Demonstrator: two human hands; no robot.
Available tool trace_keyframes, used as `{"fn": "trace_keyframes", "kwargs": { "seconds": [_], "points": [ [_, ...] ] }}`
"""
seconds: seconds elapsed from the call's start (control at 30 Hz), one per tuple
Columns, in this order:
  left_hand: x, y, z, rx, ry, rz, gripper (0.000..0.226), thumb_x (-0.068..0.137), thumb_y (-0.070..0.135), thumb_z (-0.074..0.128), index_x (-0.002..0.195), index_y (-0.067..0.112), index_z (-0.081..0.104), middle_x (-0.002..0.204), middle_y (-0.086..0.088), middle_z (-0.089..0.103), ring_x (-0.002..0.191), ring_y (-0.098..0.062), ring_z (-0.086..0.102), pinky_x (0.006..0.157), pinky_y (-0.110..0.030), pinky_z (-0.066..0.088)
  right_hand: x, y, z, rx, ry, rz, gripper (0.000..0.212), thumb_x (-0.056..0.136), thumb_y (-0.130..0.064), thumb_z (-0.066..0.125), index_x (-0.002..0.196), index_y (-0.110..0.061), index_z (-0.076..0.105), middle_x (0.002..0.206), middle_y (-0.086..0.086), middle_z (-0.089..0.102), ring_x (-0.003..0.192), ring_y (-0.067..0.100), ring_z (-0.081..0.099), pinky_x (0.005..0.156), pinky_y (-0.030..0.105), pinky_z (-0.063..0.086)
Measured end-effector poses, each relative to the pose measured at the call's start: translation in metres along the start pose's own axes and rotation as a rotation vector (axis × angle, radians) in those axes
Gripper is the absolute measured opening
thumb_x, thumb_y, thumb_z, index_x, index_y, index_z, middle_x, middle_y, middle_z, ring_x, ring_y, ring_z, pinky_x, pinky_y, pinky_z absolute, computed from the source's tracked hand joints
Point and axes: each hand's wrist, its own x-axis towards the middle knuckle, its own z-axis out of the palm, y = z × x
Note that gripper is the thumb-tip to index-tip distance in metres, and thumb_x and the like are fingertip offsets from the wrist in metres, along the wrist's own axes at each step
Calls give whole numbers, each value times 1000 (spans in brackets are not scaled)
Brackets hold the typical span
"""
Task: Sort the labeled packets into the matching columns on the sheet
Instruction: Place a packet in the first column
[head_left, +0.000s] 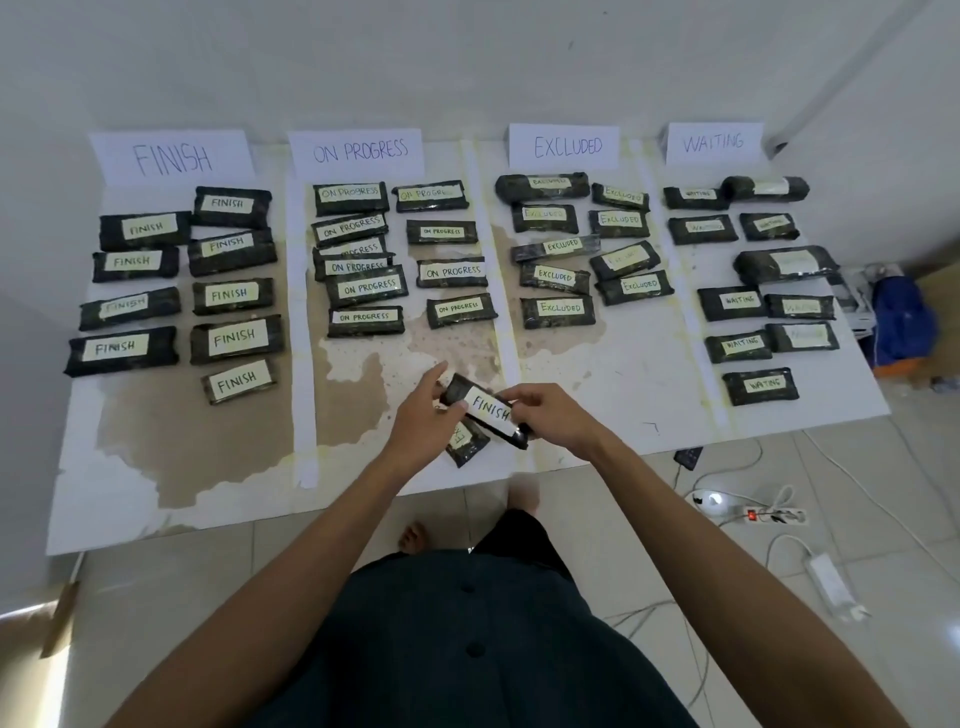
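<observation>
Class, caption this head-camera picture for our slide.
Left hand and right hand hold a FINISH packet over the four-column sheet.

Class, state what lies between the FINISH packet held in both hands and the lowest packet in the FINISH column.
Head view: beside the held FINISH packet comes the left hand, then bare stained sheet and a white dividing strip; no packets.

White wall (467, 62), pale tiled floor (779, 649), power strip (769, 515), blue bag (901, 322)
</observation>
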Motion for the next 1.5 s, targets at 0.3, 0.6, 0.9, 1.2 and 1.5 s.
{"fn": "trace_keyframes", "kwargs": {
  "seconds": [0.3, 0.6, 0.9, 1.2, 1.5],
  "points": [
    [7, 2, -12, -239, 128, -120, 33, 93, 3, 50, 125, 11, 51, 105, -13, 58, 81, -16, 61, 64, -23, 54, 2, -11, 26, -657, 208, -463, 48, 76, -22, 71, 121, -13, 59, 106, 7, 57, 98, 21, 52, 85, 28, 45],
    [-11, -39, -91, -273, 379, -175, 34, 92, 5, 52, 124, 15, 51, 116, -15, 60, 87, -21, 63, 67, -28, 56, 36, -65, 114, -1052, 92, -685, 51, 78, -23, 64, 126, -9, 53, 112, 13, 55, 95, 31, 50, 73, 37, 41],
    [-47, -84, -197, 546, 662, -211, 69, 88, 28, 54, 145, 7, 20, 141, -19, 37, 123, -38, 38, 94, -48, 40, 78, -139, 220, -999, -91, -766, 45, 80, -20, 64, 122, -7, 54, 112, 13, 56, 103, 31, 50, 82, 40, 48],
    [-53, -150, -252, 577, 698, -349, 73, 88, 25, 55, 146, 2, 17, 151, -19, 25, 138, -35, 25, 108, -47, 32, 123, -193, 327, -1045, -199, -938, 45, 81, -19, 64, 122, -7, 52, 114, 15, 55, 106, 33, 50, 86, 40, 47],
    [-48, -180, -255, 620, 665, -337, 70, 85, 20, 57, 145, 4, 25, 150, -20, 27, 137, -38, 27, 108, -50, 32, 150, -177, 357, -1107, -190, -1001, 45, 84, -24, 63, 124, -7, 52, 120, 13, 55, 106, 32, 49, 91, 38, 40]
  ]
}}
